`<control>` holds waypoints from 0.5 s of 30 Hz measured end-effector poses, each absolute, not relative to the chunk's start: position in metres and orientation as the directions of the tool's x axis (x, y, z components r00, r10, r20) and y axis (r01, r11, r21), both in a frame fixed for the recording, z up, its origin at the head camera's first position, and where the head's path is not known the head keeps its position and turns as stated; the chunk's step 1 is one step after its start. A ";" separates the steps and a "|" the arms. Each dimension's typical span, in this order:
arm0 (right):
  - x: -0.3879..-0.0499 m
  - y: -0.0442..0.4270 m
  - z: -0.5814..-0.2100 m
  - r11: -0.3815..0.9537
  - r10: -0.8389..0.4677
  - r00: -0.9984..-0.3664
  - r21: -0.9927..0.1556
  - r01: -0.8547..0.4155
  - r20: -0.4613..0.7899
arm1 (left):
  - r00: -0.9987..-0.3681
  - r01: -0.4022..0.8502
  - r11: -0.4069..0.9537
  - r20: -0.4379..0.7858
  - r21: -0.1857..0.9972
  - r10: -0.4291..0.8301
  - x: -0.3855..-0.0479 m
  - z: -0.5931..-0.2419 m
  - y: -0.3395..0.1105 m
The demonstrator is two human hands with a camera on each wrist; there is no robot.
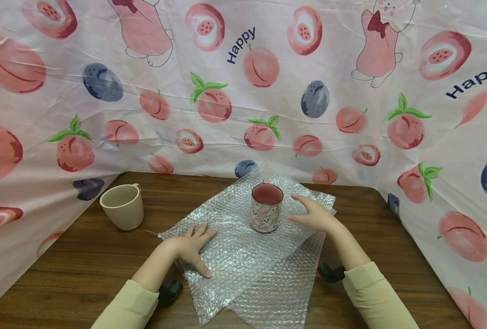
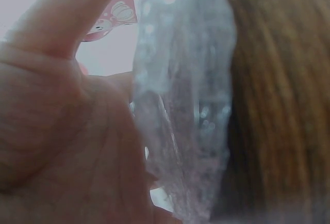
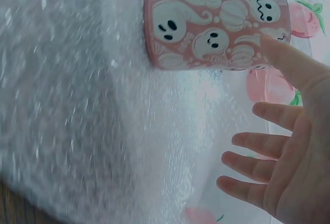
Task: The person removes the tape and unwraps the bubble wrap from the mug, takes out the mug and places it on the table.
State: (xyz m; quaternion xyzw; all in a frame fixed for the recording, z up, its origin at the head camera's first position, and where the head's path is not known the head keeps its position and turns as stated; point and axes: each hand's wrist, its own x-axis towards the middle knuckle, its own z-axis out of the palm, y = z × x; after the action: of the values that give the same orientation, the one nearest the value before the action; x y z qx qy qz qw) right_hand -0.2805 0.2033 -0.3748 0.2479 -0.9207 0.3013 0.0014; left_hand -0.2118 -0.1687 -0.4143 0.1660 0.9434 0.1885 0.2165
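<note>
A pink mug [image 1: 264, 218] patterned with white ghosts and pumpkins [image 3: 216, 28] stands upright on sheets of clear bubble wrap [image 1: 235, 258], its handle pointing to the back. Fingers spread, my left hand [image 1: 189, 249] rests on the wrap's left part. In the left wrist view, a raised fold of bubble wrap [image 2: 180, 69] is beside the palm. Just right of the mug is my right hand [image 1: 315, 215], thumb and fingers apart, holding nothing. In the right wrist view the thumb overlaps the mug; whether it touches cannot be told.
A cream mug [image 1: 124, 212] stands on the brown wooden table [image 1: 74, 260] to the left, clear of the wrap. Fabric printed with peaches [image 1: 165, 151] hangs behind the table and along both sides. Dark wrist-worn devices [image 1: 331, 273] sit below each hand.
</note>
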 end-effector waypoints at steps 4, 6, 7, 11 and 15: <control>-0.281 0.197 -0.375 0.667 -0.440 -0.880 -0.591 -0.454 0.179 | -0.853 0.231 0.877 -0.347 0.420 0.391 -0.212 -0.414 -0.169; -0.281 0.194 -0.376 0.655 -0.432 -0.881 -0.605 -0.453 0.192 | -0.853 0.231 0.879 -0.348 0.418 0.390 -0.212 -0.414 -0.169; -0.282 0.192 -0.377 0.648 -0.431 -0.881 -0.613 -0.452 0.195 | -0.853 0.232 0.879 -0.348 0.417 0.390 -0.212 -0.414 -0.169; -0.283 0.186 -0.382 0.612 -0.405 -0.892 -0.665 -0.429 0.202 | -0.853 0.235 0.880 -0.347 0.413 0.390 -0.212 -0.414 -0.169; -0.285 0.181 -0.388 0.554 -0.379 -0.902 -0.730 -0.400 0.206 | -0.853 0.234 0.880 -0.347 0.414 0.390 -0.213 -0.415 -0.169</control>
State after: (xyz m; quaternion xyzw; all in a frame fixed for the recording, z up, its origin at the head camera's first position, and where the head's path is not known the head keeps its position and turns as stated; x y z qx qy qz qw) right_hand -0.2847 0.1809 -0.3884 0.2210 -0.8813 0.4175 0.0123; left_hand -0.2127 -0.1688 -0.4147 0.1651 0.9453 0.1811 0.2154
